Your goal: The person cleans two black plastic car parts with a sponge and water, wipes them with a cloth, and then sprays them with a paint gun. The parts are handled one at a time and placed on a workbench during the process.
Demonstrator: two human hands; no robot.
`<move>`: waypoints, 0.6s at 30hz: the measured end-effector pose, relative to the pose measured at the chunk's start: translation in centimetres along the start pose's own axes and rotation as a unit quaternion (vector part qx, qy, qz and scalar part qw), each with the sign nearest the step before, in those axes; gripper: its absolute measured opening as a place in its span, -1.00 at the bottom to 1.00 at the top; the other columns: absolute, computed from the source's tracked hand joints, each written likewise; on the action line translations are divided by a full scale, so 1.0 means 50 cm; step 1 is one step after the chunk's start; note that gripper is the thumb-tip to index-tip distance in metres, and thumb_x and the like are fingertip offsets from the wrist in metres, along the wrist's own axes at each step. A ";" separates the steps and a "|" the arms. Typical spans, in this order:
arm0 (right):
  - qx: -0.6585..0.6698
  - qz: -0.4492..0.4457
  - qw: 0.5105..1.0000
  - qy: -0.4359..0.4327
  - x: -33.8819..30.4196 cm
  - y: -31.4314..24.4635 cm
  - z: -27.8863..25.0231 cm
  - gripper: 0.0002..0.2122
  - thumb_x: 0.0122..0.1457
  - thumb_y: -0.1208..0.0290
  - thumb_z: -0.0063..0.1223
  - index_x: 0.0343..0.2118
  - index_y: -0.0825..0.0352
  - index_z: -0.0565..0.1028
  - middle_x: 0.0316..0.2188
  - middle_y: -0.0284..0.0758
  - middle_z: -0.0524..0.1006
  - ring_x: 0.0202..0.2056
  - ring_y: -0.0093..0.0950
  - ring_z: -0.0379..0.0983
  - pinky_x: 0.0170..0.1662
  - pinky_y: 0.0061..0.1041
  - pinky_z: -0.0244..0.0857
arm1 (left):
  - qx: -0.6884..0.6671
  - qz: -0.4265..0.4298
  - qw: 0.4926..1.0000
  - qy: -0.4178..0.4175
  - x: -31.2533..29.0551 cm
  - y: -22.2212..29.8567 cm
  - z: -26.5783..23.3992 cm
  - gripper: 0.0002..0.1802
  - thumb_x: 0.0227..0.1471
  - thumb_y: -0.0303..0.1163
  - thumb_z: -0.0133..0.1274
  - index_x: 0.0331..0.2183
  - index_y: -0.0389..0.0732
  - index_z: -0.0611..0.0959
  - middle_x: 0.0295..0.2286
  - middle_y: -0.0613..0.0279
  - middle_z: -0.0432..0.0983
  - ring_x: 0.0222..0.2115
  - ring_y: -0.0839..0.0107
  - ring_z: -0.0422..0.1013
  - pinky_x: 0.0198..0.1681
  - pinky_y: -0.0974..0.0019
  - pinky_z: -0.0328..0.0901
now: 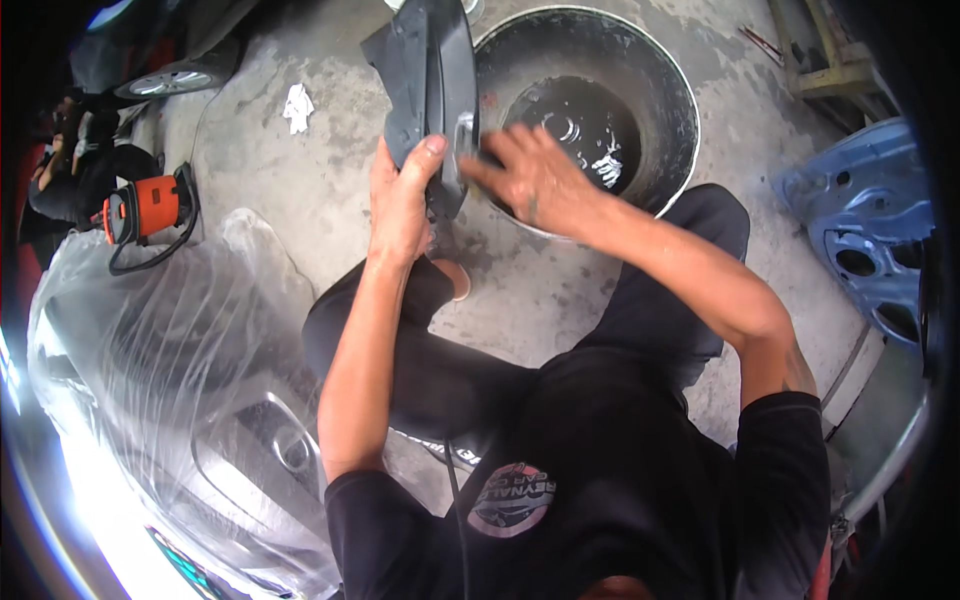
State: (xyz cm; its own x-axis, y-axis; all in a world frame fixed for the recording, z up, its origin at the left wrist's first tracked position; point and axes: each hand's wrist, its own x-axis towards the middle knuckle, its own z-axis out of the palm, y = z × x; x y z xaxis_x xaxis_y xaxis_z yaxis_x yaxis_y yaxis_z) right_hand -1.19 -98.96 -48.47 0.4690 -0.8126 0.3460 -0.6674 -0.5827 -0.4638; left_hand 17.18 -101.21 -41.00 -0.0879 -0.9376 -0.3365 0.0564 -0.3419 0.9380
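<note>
My left hand (402, 205) grips the lower end of a long dark-grey moulded panel (408, 100), which looks like a plastic car trim piece. The thumb presses on its face, and the panel points up and away from me. Beside its right edge is my right hand (535, 180), smeared by motion, its fingertips at or very near the panel's wet-looking lower edge. Whether anything is between those fingers does not show. Just behind and right of the panel stands a large round dark tub (665, 110), with dark water (585, 130) in the bottom.
Clear plastic sheeting (160, 330) covers a large item on the left. Beyond it sits an orange-and-black machine (150, 208) with a hose. A white scrap (297, 108) lies on the concrete floor. A blue metal panel (870, 220) stands at right. Another person (75, 180) is at far left.
</note>
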 end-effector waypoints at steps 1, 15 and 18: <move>-0.007 0.002 1.000 0.006 0.007 0.015 -0.003 -0.53 0.12 0.55 0.03 0.15 0.27 0.50 -0.08 -0.10 0.46 -0.12 -0.22 0.38 -0.10 -0.28 0.26 | -0.003 -0.003 1.000 -0.001 -0.002 -0.005 -0.001 -0.36 0.09 -0.29 0.22 0.14 -0.32 0.43 -0.05 0.12 0.50 -0.11 0.38 0.43 0.02 0.27 0.33; -0.006 -0.006 1.000 0.015 -0.011 -0.010 0.015 -0.57 0.16 0.50 0.01 0.14 0.26 0.51 -0.01 -0.12 0.47 -0.06 -0.19 0.41 -0.08 -0.21 0.27 | 0.001 -0.006 1.000 -0.006 0.009 -0.013 -0.010 -0.32 0.05 -0.29 0.23 0.15 -0.37 0.41 -0.02 0.08 0.48 -0.06 0.33 0.43 0.03 0.26 0.34; -0.030 0.013 0.999 0.037 0.031 0.059 -0.002 -0.59 0.21 0.45 -0.03 0.14 0.26 0.51 -0.05 -0.11 0.48 -0.07 -0.18 0.41 -0.07 -0.20 0.27 | 0.048 0.005 0.999 -0.007 0.008 -0.002 0.001 -0.30 0.12 -0.13 0.16 0.17 -0.33 0.40 -0.06 0.12 0.50 -0.12 0.38 0.48 -0.07 0.29 0.42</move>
State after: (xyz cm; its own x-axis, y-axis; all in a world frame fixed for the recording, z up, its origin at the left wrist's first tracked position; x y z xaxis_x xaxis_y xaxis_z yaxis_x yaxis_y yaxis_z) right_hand -2.50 -101.94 -49.23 0.4082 -0.8227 0.3957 -0.7135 -0.5579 -0.4239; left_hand 17.11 -101.54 -41.23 -0.1027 -0.9397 -0.3263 -0.0375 -0.3242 0.9452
